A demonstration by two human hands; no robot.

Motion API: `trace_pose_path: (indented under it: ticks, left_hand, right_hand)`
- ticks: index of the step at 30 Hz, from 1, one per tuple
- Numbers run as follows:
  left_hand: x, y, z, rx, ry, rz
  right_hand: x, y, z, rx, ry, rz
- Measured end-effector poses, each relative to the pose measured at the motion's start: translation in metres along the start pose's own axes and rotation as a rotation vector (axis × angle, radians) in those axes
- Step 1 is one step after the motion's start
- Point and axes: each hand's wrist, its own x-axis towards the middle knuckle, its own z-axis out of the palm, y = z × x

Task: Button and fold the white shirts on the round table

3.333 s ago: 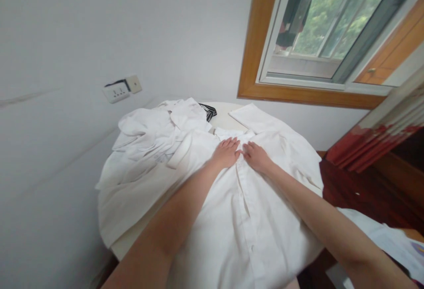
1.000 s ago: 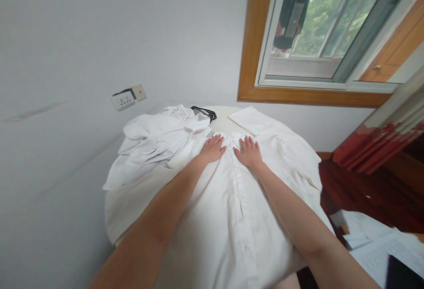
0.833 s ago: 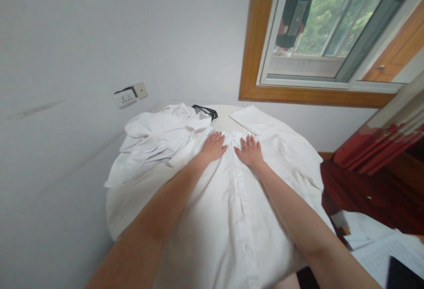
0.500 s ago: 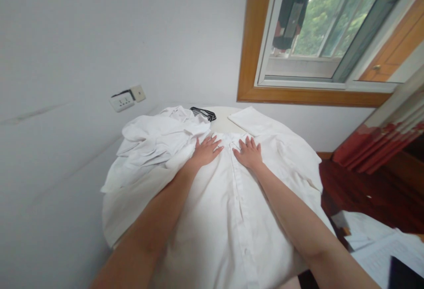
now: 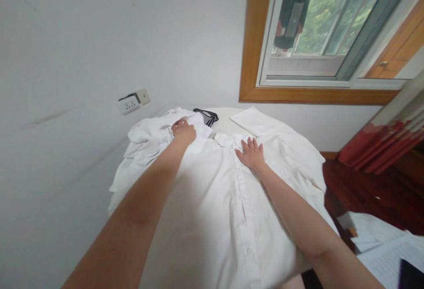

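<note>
A white button-up shirt (image 5: 228, 218) lies spread front up on a round table (image 5: 223, 119), its collar toward the wall. My right hand (image 5: 251, 153) rests flat on the shirt just right of the collar, fingers spread. On the left, my left hand (image 5: 184, 131) is at a crumpled heap of white cloth (image 5: 145, 136), fingers curled into its folds and closed on the fabric. Its fingertips are partly hidden by the cloth. One white sleeve (image 5: 253, 117) is laid out at the back right of the table.
A black-and-white striped item (image 5: 208, 117) sits at the table's back edge by the wall. A power socket (image 5: 128, 103) is on the wall at left. Papers (image 5: 391, 249) lie at lower right, near a red-and-cream curtain (image 5: 367, 148). A wood-framed window (image 5: 248, 37) is above.
My left hand has left the shirt's collar area and moved left onto the heap, its fingers curling into the cloth. My right hand stays on the shirt.
</note>
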Motion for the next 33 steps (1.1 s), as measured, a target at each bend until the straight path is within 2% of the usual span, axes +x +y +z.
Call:
trace_pose_path:
  ticks: [2, 4, 6, 8, 13, 16, 18, 19, 22, 24, 26, 28, 30, 33]
  left_hand:
    - [0.008, -0.023, -0.002, -0.016, -0.002, -0.023]
    - [0.011, -0.037, -0.002, -0.046, 0.070, -0.035]
    - [0.013, -0.046, 0.001, -0.072, 0.177, -0.046]
    - [0.015, -0.051, 0.006, -0.088, 0.223, -0.076]
    - [0.020, -0.062, 0.020, -0.092, 0.119, -0.089]
    - [0.017, -0.060, 0.011, -0.037, 0.094, -0.077]
    - [0.010, -0.048, -0.006, 0.020, 0.078, -0.074]
    - [0.005, -0.037, -0.016, 0.049, 0.113, -0.066]
    - [-0.012, 0.009, -0.040, 0.038, 0.232, 0.072]
    - [-0.024, 0.046, -0.042, 0.001, 0.208, 0.161]
    - [-0.034, 0.077, -0.028, -0.108, 0.148, 0.341]
    - [-0.042, 0.100, -0.003, -0.167, 0.132, 0.437]
    - [-0.048, 0.112, 0.025, -0.198, 0.132, 0.432]
    - [-0.051, 0.116, 0.058, -0.268, 0.183, 0.400]
  right_hand:
    - [0.000, 0.000, 0.000, 0.010, 0.000, -0.003]
    - [0.000, 0.000, -0.001, 0.015, 0.004, -0.006]
    - [0.000, -0.001, -0.001, 0.009, 0.007, -0.004]
    - [0.000, -0.001, 0.000, -0.003, 0.003, -0.002]
    - [0.001, 0.000, 0.000, -0.007, -0.002, -0.007]
    - [0.001, 0.000, 0.000, -0.002, 0.002, -0.010]
    - [0.001, 0.000, 0.000, 0.007, 0.004, -0.011]
    - [0.001, 0.001, 0.000, 0.013, 0.007, -0.012]
    - [0.001, 0.001, 0.000, 0.034, 0.022, -0.012]
    - [-0.001, 0.001, -0.001, 0.052, 0.056, -0.013]
    - [-0.002, 0.000, -0.004, 0.061, 0.122, -0.018]
    - [-0.003, 0.000, -0.008, 0.061, 0.196, -0.043]
    - [-0.001, -0.001, -0.011, 0.068, 0.242, -0.097]
    - [0.006, -0.001, -0.010, 0.101, 0.204, -0.238]
